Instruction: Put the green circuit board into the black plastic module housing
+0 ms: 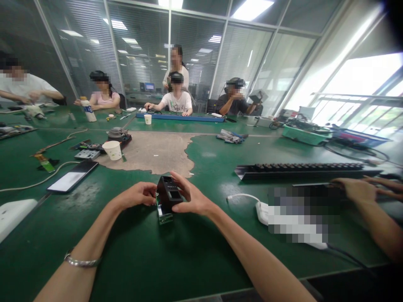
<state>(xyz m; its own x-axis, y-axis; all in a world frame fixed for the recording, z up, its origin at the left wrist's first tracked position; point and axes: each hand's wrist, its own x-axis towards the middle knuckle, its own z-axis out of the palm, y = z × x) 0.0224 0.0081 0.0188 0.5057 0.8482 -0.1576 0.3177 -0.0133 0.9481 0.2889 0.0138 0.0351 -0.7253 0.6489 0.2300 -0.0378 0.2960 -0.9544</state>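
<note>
Grips a black boxy device (pixel 166 193) in the right hand (pixel 195 199) at the green table (pixel 132 260), meeting its left edge with the left hand (pixel 136 196), fingers curled. Wears a silver bracelet (pixel 83 263) on that arm. Has a phone (pixel 74 176) and a paper cup (pixel 112 150) to the left, a black toothed strip (pixel 292 173) and a co-worker's hand (pixel 358 191) to the right. Faces seated people (pixel 178 100) across the table, with a glass partition (pixel 141 46) behind them.

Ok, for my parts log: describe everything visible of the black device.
The black device looks boxy and plastic, with a squarish recess in its face, green showing along its left side and a shiny lower end. It is tilted; contact with the table is unclear. The right hand grips it; the left hand touches its left edge.
</note>
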